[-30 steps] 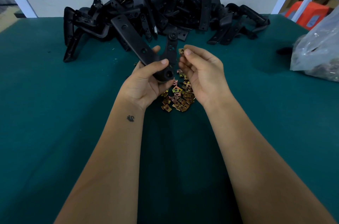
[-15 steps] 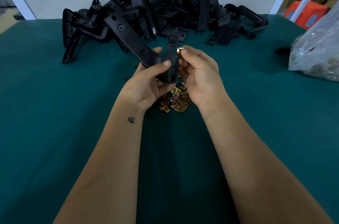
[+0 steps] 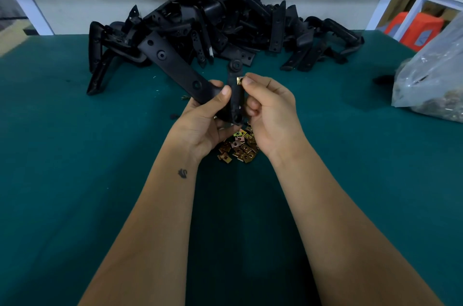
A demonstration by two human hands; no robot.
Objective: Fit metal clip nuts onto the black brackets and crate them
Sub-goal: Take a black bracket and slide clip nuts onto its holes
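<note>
My left hand grips a black V-shaped bracket at its bend, above the green table. One arm of the bracket points up and left, the other stands upright. My right hand pinches a brass-coloured clip nut between thumb and forefinger and holds it against the right edge of the upright arm. Below both hands lies a small heap of loose clip nuts. A big pile of black brackets sits at the back of the table.
A clear plastic bag with small parts lies at the right edge of the green table. Orange stools and a white frame stand beyond the table on the right. No crate is in view.
My right hand has brought the clip nut leftward until it touches the bracket's upright arm. My left hand has tilted the bracket slightly.
</note>
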